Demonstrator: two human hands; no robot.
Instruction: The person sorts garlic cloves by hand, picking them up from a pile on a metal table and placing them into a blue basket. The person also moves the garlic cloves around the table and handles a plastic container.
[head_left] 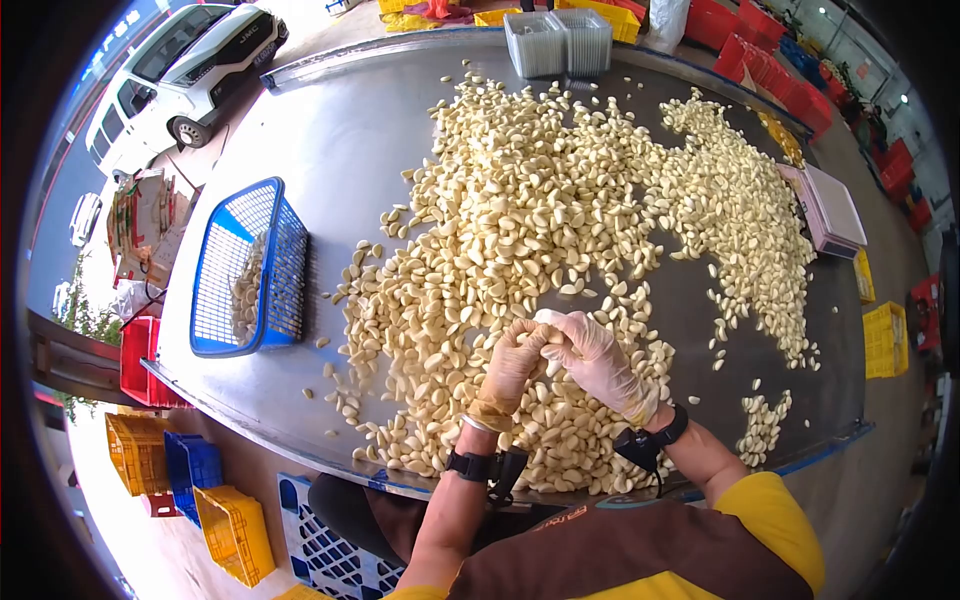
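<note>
Pale peeled garlic cloves (500, 200) lie in a wide heap on a metal table (330, 130). Over the near part of the heap, my left hand (510, 368) and my right hand (597, 362) meet, both in thin gloves. Their fingertips are pinched together around a pale clove (552, 350), partly covered by the fingers. Which fingers bear it is hard to separate, but both hands touch it. Black straps are on both wrists. A blue basket (283, 270) with some cloves inside stands at the left of the table.
Stacked clear trays (535, 48) stand at the far edge. A second garlic pile (750, 220) spreads at the right, beside a pinkish box (835, 205). Yellow crates (235, 535) and a blue crate (192, 475) are on the floor at the lower left. A white vehicle (165, 80) is beyond.
</note>
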